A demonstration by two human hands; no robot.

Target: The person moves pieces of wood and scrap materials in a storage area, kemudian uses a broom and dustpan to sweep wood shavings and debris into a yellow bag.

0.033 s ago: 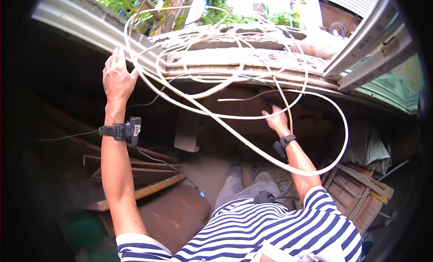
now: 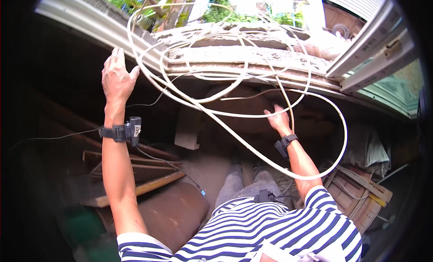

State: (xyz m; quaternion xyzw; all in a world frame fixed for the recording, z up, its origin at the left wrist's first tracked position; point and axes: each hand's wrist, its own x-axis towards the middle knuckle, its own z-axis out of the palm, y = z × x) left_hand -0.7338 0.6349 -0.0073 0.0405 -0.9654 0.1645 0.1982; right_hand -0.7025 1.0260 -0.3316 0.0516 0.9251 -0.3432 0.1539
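Note:
A long white cable (image 2: 266,157) lies in several loose loops over the window sill, and one large loop hangs inward across my right forearm. My left hand (image 2: 119,79) is raised beside the white window frame (image 2: 94,30), its fingers stretched out and the thumb apart. It grips nothing; whether the fingertips touch the frame is unclear. Under the cable loops, my right hand (image 2: 278,121) reaches forward with thumb and fingers apart. One strand crosses at its fingertips and another runs down beside the wrist; I see no firm hold on either. A loose cable end (image 2: 223,99) points left.
The broken masonry sill (image 2: 288,59) spans the front. At the right stands an opened window sash (image 2: 379,59). Wooden boards (image 2: 140,190) and a brown panel (image 2: 180,214) lie lower left; a wooden crate-like piece (image 2: 352,194) sits lower right. Thin black leads run from my left wrist strap (image 2: 119,133).
The window and cable loops sit slightly further right in the picture, and the large loop hangs a little lower. Both hands keep nearly the same pose.

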